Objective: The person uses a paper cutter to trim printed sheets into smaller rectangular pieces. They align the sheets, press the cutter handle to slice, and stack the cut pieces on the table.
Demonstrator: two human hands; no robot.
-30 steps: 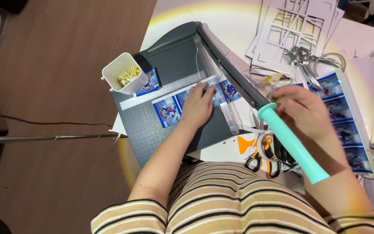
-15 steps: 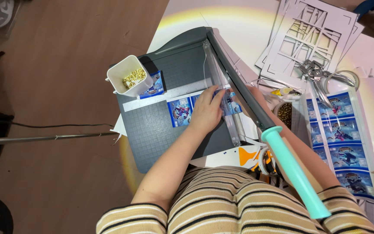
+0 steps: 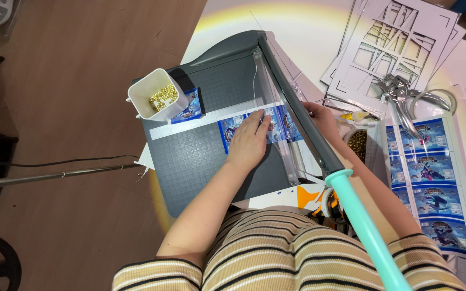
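A grey paper cutter (image 3: 200,161) lies in front of me, its long blade arm (image 3: 297,113) raised slightly and ending in a teal handle (image 3: 365,226). A strip of blue printed pictures (image 3: 232,125) lies across the bed along a white ruler bar, its right end under the clear guard. My left hand (image 3: 249,141) presses flat on the strip and holds it down. My right hand (image 3: 322,119) is on the far side of the blade arm at the strip's end, with its fingertips hidden by the arm.
A white cup of small gold pieces (image 3: 155,97) stands on the cutter's left corner. To the right lie a sheet of blue pictures (image 3: 430,178), cut-out white sheets (image 3: 395,43), metal pliers (image 3: 400,94), a round dish of gold beads (image 3: 358,143) and orange scissors (image 3: 324,202).
My right hand left the area near the teal handle and moved up beside the blade arm at the strip's end. The strip and my left hand shifted right toward the blade.
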